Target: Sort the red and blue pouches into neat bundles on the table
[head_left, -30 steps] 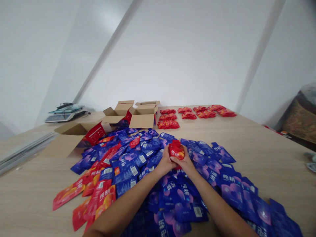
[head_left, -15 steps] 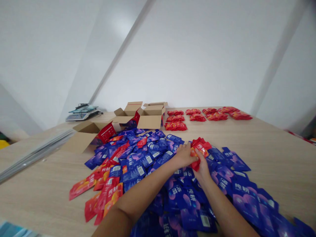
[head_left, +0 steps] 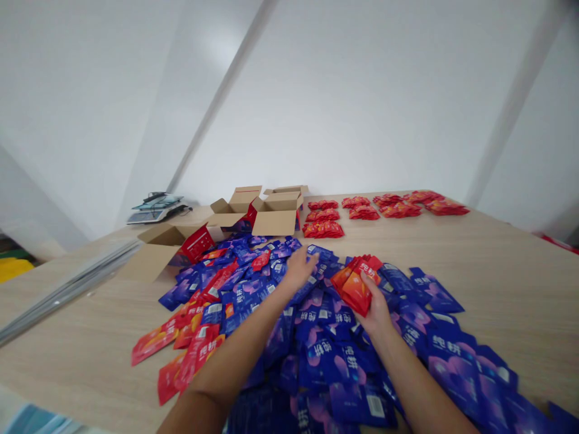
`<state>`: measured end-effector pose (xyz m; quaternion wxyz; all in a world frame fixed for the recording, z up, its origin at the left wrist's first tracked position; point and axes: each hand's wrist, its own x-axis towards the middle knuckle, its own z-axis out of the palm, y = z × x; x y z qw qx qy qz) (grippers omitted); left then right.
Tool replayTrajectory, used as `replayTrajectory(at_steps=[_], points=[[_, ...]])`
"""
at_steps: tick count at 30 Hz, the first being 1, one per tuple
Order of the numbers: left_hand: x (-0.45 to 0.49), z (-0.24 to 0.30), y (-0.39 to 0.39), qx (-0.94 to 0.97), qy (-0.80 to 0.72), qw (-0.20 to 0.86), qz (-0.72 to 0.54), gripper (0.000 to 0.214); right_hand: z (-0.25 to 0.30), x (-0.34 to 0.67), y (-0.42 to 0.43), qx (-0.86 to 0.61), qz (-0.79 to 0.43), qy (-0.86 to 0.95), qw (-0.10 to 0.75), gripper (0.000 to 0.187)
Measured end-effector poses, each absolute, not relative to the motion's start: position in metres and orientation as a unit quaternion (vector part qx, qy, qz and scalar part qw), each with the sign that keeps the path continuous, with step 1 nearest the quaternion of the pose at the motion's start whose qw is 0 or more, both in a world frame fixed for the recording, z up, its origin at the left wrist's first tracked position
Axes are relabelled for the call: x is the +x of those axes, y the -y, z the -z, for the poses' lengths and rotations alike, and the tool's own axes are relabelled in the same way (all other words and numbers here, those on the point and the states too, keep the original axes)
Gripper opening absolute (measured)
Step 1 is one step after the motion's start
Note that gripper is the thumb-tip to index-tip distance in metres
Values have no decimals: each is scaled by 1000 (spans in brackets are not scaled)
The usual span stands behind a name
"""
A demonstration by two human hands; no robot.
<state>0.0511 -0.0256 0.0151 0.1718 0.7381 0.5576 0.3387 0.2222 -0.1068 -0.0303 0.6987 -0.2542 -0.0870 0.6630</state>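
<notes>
My right hand (head_left: 376, 308) is closed on a small bundle of red sachets (head_left: 355, 283), held above the heap with the thumb over the front one. Over the middle of the pile is my left hand (head_left: 299, 268), fingers stretched out and nothing in them. Beneath both hands spreads a heap of blue sachets (head_left: 328, 352) with white lettering and pinkish shapes. Loose red sachets (head_left: 156, 339) lie along its left side, and a small one (head_left: 261, 260) rests on top of the blue ones.
Neat piles of red sachets (head_left: 322, 230) stand at the back right of the wooden table (head_left: 506, 283). Open cardboard boxes (head_left: 274, 222) are behind the heap. At the left are a scale (head_left: 156, 212) with things stacked on it and long grey strips (head_left: 67, 289).
My left hand has let go of the red sachets and moved left over the blue heap. My right hand keeps the bundle, which now shows fanned out and tilted.
</notes>
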Motion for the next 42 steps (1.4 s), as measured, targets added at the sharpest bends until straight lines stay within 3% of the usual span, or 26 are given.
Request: replayTrajectory(at_steps=[4,8,13,20,24,30,33,38,42], points=[[-34,-5,-12,639,-749,2,-177,54,30,223,105,-226,-678,75,696,27],[-73,13,-18,650,-756,-62,-46,38,32,224,102,-227,-683,54,692,25],[-85,9,-20,684,-723,-85,-34,27,34,226,104,-234,-676,63,696,21],[-97,-38,-16,725,-669,-126,-100,33,25,223,109,-229,-683,72,690,22],[-70,-75,-6,805,-557,-27,-203,25,21,223,111,-226,-686,81,687,21],[-11,-89,13,797,-456,321,-233,24,22,227,112,-208,-691,94,686,21],[13,-72,14,725,-443,435,-298,29,23,225,114,-203,-700,97,678,21],[48,-37,10,676,-424,493,-346,30,24,221,114,-205,-725,89,652,16],[72,-29,10,737,-430,420,-309,32,22,219,114,-178,-733,97,649,21]])
